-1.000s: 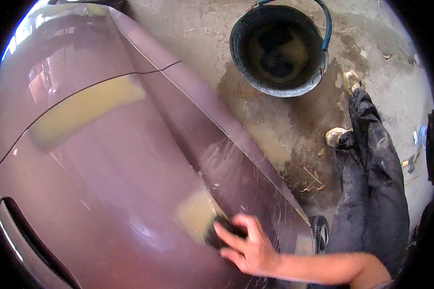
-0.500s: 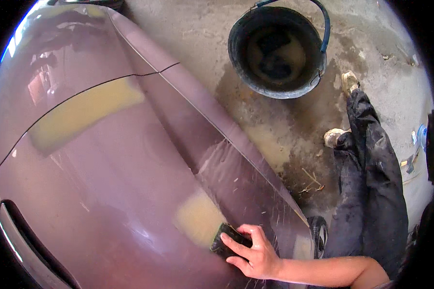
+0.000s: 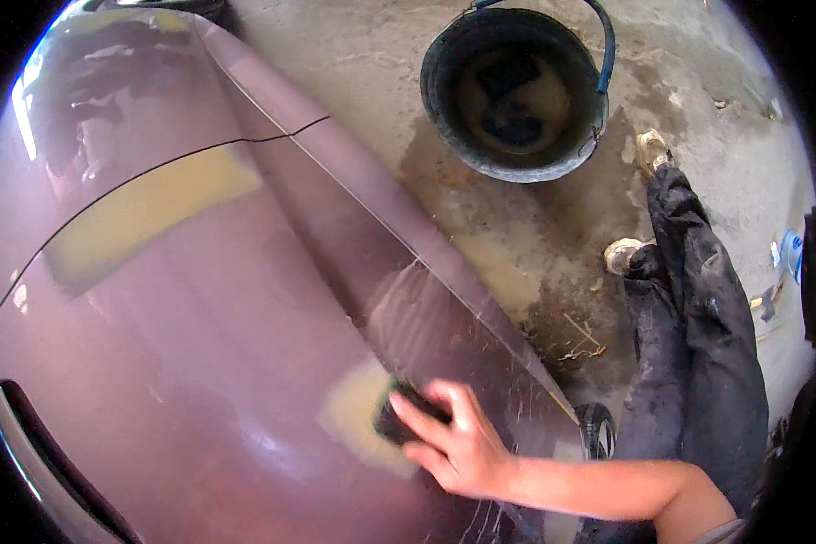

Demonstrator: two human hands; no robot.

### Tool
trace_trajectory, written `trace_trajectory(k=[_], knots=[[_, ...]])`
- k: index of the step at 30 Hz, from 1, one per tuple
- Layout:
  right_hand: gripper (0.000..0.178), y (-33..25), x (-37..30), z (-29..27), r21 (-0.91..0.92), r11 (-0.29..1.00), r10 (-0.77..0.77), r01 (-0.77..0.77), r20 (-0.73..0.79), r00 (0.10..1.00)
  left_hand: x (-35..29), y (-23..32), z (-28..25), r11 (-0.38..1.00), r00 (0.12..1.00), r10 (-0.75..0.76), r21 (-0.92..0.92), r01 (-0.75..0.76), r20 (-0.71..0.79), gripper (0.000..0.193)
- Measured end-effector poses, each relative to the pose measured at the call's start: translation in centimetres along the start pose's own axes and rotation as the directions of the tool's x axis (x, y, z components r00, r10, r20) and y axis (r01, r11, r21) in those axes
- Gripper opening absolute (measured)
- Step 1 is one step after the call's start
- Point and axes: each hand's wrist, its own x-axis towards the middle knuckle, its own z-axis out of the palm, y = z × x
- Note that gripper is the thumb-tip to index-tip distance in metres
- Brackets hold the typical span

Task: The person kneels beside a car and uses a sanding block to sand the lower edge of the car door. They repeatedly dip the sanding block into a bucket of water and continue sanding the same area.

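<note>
My right hand (image 3: 462,449) presses a small dark sanding block (image 3: 412,415) with a green edge against a mauve car body panel (image 3: 236,335). Its fingers are closed round the block's sides. Underneath, partly covered by the block and fingers, is a yellowish filler patch (image 3: 354,412) with faded edges, beside a crease in the panel. A longer filler patch (image 3: 159,213) lies farther up, along a panel seam. Whitish wet streaks mark the darker slope right of the block. My left hand is out of view.
A black bucket (image 3: 435,100) with murky water and dark items inside stands on the wet concrete floor (image 3: 490,227). Legs in dark trousers (image 3: 721,363) and light shoes are at the right. A wheel (image 3: 596,426) shows below the panel edge. A dark handle-like trim (image 3: 50,453) lies lower left.
My right hand has slid the sanding block up and slightly left over the nearer filler patch, baring more of its lower edge. The whole view has shifted a little.
</note>
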Motion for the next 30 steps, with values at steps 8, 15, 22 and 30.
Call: trace_trajectory(k=[8,15,22,30], knots=[[0.059,-0.2,-3.5,0.0,-0.025,0.999,0.024,-0.024,0.010,1.000,0.2,0.9,1.1,0.997,0.995,-0.078,-0.006,0.078,-0.056,0.024],[0.059,1.4,4.4,0.8,-0.054,0.998,-0.032,0.025,-0.137,0.990,0.3,0.9,0.2,0.995,0.997,-0.071,0.075,0.071,0.002,0.024],[0.059,-0.8,-5.1,-0.1,-0.016,0.999,0.031,-0.030,0.042,0.999,0.0,1.2,0.5,0.996,0.995,-0.093,-0.002,0.093,-0.041,0.024],[0.059,0.5,5.0,0.8,-0.019,0.999,-0.034,0.032,-0.099,0.994,0.3,1.3,0.5,0.998,0.998,-0.049,0.048,0.051,-0.039,0.031]])
